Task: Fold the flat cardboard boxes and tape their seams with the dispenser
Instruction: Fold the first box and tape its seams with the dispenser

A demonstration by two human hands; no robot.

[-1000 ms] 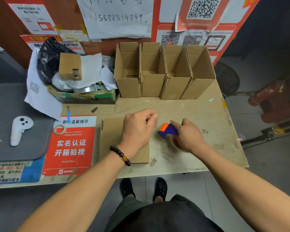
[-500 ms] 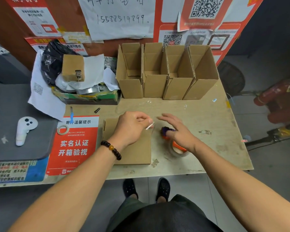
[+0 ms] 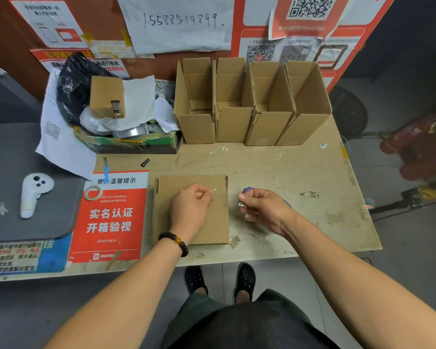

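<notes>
Left hand (image 3: 190,209) over flat box (image 3: 213,227), fingers pinching clear tape strip (image 3: 214,190). Right hand (image 3: 266,210) at 3 o'clock, pinching tape's other end, dispenser (image 3: 248,190) mostly hidden behind.

My left hand (image 3: 190,209) is curled, thumb and fingertips pinched together, beads on its wrist. My right hand (image 3: 264,210) is curled too, pinching. Both forearms reach forward.
</notes>
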